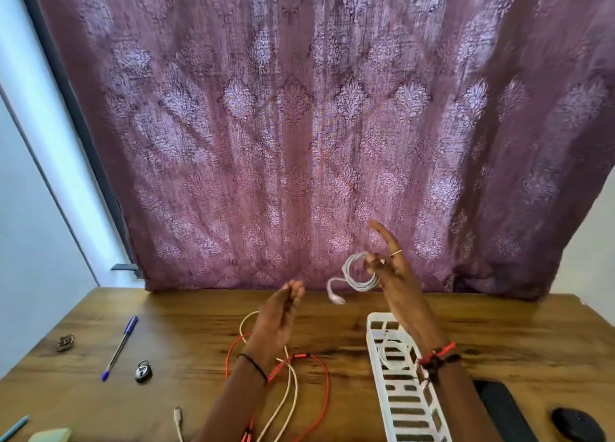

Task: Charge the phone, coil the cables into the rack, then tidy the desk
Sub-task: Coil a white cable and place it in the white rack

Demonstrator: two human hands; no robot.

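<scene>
**Coiling step: white coil up, rack next**

R hand (392, 275) pinches the white coil (357, 275) w/ thumb & fingers, forefinger sticking up. It's held in the air just past the rack (402, 393), where a 2nd coil (394, 355) lies. L hand (278, 315) is slack, holding nothing. Next, I'd say: lower the coil into a free bit of rack w/o it springing loose. Red cable (324, 385) & cream cable (293, 385) lie loose on the desk (199, 325).
</scene>
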